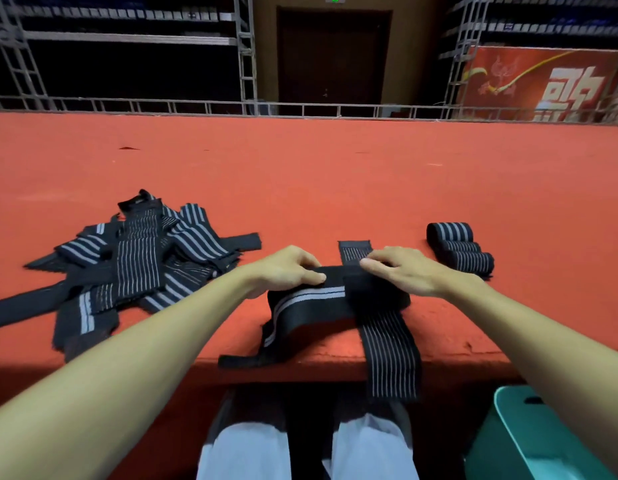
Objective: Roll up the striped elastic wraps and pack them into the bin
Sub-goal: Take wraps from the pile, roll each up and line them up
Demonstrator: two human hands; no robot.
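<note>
Wraps [137,258] lie heaped unrolled at left. At centre, the left hand [286,268] and right hand [401,268] curl their fingers around one striped wrap [335,299], probably to keep its roll tight. Finished rolls [460,247] wait beside the teal bin [529,438].

You are wearing pale grey-blue trousers [245,452], and both legs are showing at the near edge, shading to darker grey toward the knees. Your left forearm [144,344] and right forearm [529,327] are showing bare, right through to the left hand [286,268] and right hand [401,268].
</note>
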